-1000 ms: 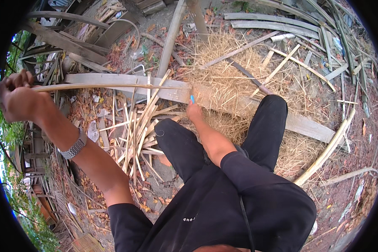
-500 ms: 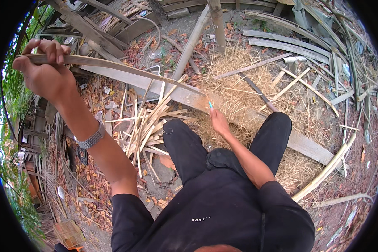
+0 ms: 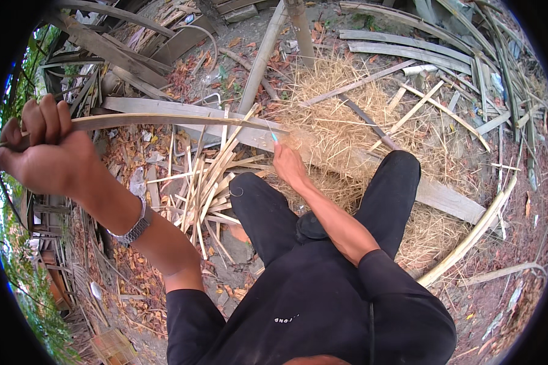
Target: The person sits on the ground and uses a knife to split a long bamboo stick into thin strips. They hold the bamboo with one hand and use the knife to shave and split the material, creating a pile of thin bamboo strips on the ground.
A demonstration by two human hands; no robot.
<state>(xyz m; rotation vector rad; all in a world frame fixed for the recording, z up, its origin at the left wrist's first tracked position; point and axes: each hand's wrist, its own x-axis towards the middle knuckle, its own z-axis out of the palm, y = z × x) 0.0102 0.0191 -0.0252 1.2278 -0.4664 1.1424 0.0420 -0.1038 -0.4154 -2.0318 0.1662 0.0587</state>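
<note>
At the far left my left hand (image 3: pixel 58 152) is closed in a fist round one end of a long wooden strip (image 3: pixel 146 120), which looks like split bamboo. The strip runs rightward above a long plank (image 3: pixel 256 137), and its other end tapers close to my right hand (image 3: pixel 289 164). Pinched in my right fingers is a slim tool (image 3: pixel 274 137) with a light-blue part and a thin pale tip; its exact kind is too small to make out. That tip crosses the strip near its right end. Below the plank lies a heap of pale cut strips (image 3: pixel 216 176).
Straw-like shavings (image 3: pixel 341 91) spread beyond and under the plank, between my knees. A dark-bladed long knife (image 3: pixel 365 120) lies on them. Grey slats (image 3: pixel 408 52) are stacked at the far right, with a curved pale strip (image 3: pixel 475 234) nearer. An upright post (image 3: pixel 300 33) stands at the back.
My left hand has come nearer and further left, pulling the strip leftward and more level. My right hand has shifted left with the slim tool. The view has moved slightly.
</note>
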